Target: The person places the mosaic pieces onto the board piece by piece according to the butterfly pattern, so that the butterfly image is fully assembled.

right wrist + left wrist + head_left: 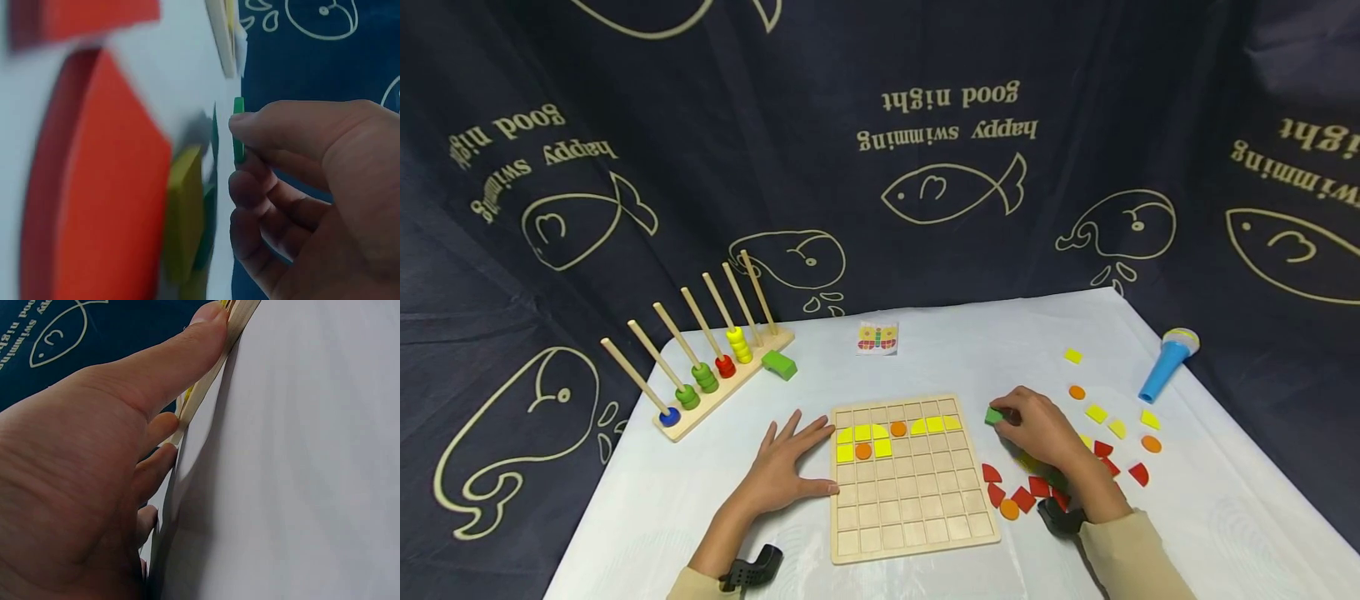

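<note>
Closest to me I see a pale wooden grid board (922, 509), yellow and orange pieces (882, 448) near its far side; past its right edge, a thin green tile (993, 416). My left hand (778, 467), fingers spread, touches the board's left edge; my right hand (1037, 423) pinches the tile.

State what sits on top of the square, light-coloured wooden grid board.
The board bears eight flat yellow pieces, some square, some rounded, and two flat orange discs. Whatever lies directly beneath them is covered and cannot be seen.
</note>
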Available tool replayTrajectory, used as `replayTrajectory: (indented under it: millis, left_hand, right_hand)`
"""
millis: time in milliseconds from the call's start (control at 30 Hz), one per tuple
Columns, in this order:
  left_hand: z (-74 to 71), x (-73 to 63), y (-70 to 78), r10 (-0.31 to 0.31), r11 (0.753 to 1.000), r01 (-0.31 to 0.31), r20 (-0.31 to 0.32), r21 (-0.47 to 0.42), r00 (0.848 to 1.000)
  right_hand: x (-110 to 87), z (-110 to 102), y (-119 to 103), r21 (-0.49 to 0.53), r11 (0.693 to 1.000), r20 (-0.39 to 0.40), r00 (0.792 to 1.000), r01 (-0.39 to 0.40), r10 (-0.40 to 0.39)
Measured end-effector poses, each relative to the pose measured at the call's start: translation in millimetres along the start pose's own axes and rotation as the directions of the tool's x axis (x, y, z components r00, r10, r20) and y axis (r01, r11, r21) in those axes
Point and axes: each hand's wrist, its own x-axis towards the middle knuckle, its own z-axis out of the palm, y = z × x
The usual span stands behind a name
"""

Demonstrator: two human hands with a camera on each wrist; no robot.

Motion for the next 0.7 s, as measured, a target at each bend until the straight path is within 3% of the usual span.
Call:
replayTrajectory:
  millis: [233,700]
  left_hand:
    - [0.7,0.9,-1.6,0.004,1.0,-0.004,0.003,0.009,1.0]
    - [1.6,1.1,-3.1,-0.002,1.0,0.002,0.009,0.009,1.0]
  right_hand:
    - [5.8,4.3,-25.0,0.033,0.999,0.065,0.997,0.036,-0.038]
    - [14.6,19.0,-54.1,0.117,0.959,0.095,0.958,0.26,-0.271]
